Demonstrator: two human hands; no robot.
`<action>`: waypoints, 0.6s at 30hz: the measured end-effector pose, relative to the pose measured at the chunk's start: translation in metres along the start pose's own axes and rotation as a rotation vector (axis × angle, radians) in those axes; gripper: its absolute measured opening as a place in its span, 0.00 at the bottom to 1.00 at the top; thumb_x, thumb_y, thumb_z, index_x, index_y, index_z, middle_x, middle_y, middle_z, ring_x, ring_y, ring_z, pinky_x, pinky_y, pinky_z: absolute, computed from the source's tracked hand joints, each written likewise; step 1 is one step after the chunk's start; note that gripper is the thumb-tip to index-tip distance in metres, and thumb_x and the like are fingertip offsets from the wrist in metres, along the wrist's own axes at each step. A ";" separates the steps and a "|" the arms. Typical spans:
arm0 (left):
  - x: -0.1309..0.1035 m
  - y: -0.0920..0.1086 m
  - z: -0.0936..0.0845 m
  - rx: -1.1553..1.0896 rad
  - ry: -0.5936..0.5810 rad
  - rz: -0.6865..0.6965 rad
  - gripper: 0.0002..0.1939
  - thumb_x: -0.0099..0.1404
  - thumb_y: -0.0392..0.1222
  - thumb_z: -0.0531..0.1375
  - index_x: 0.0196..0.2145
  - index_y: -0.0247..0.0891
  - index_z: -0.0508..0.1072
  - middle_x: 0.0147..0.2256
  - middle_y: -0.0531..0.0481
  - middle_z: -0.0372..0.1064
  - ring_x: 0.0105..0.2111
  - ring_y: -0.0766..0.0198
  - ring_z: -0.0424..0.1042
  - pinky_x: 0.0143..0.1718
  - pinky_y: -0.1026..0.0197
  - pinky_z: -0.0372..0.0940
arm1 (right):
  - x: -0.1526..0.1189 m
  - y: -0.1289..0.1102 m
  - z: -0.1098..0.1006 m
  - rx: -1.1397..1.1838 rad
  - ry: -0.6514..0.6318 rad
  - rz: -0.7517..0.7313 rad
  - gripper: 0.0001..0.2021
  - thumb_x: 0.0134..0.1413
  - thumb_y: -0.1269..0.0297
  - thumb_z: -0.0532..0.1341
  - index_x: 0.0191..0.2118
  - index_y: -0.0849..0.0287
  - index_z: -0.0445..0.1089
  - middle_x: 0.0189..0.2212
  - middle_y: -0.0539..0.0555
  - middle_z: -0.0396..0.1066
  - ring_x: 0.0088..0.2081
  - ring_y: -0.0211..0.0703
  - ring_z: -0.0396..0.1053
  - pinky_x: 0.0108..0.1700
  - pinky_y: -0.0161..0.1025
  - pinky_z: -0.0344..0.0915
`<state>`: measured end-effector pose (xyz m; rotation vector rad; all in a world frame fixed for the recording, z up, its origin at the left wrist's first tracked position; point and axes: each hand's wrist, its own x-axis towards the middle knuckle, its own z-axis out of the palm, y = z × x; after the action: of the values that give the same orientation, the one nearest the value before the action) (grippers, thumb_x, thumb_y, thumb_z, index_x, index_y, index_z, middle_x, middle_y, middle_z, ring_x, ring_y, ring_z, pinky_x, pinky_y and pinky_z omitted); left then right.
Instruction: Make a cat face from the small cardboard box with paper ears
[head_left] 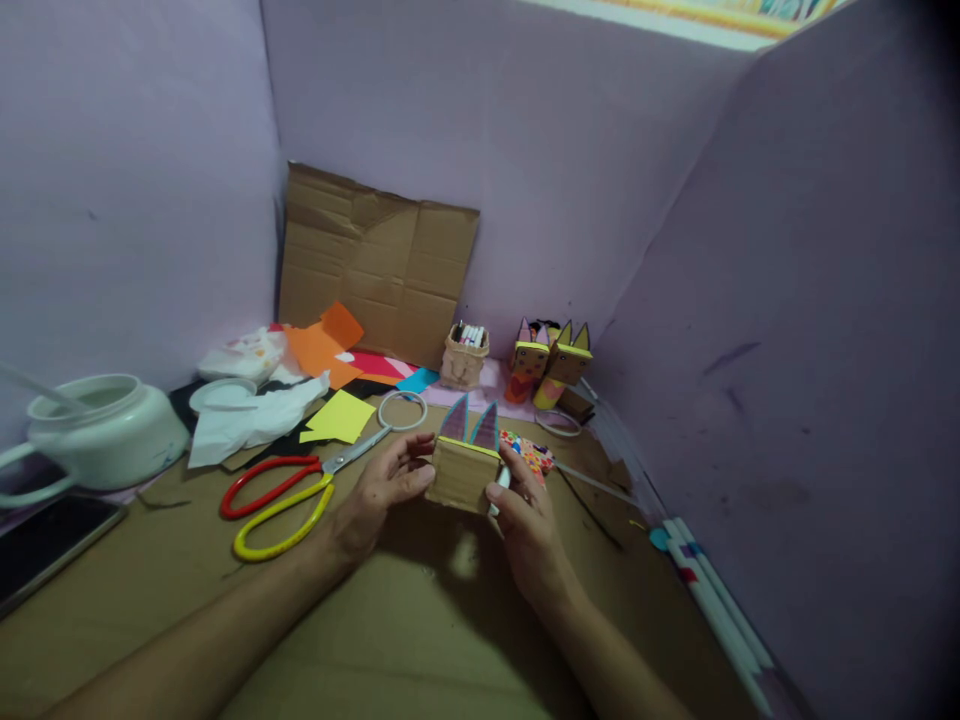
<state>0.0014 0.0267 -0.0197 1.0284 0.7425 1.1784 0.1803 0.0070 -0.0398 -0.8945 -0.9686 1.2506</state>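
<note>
Between both hands, a small cardboard box head [465,476] with two pointed purple ears edged in blue is held above the cardboard-covered surface. A yellow strip runs along its top edge. My left hand [386,490] grips its left side, thumb on the front. My right hand [529,520] holds the right side, with a white marker-like piece [503,485] also between its fingers and the box. Left of my left hand lie scissors [330,470] with one red and one yellow handle.
Two finished-looking cat figures [531,360] stand at the back beside a holder of markers [463,355]. Paper scraps [259,420], a white pot [112,435] and a phone [56,545] are on the left. White tubes [712,590] lie along the right wall.
</note>
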 end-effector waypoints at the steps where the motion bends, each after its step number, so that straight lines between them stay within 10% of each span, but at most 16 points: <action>1: 0.000 0.000 0.000 0.010 -0.007 -0.005 0.29 0.52 0.47 0.69 0.50 0.37 0.70 0.51 0.41 0.70 0.52 0.47 0.67 0.51 0.52 0.61 | 0.001 0.000 -0.001 0.000 -0.010 0.000 0.29 0.45 0.58 0.67 0.56 0.52 0.68 0.54 0.55 0.71 0.59 0.59 0.63 0.60 0.57 0.58; 18: 0.000 0.004 0.003 0.201 0.085 0.015 0.35 0.50 0.52 0.68 0.51 0.34 0.65 0.52 0.36 0.68 0.56 0.43 0.64 0.56 0.46 0.59 | 0.004 -0.001 -0.001 -0.109 0.019 -0.085 0.29 0.43 0.57 0.68 0.55 0.52 0.68 0.53 0.56 0.72 0.55 0.60 0.67 0.57 0.57 0.61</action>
<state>0.0026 0.0264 -0.0144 1.1568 0.9368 1.1831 0.1815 0.0108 -0.0390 -0.9383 -1.0573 1.1245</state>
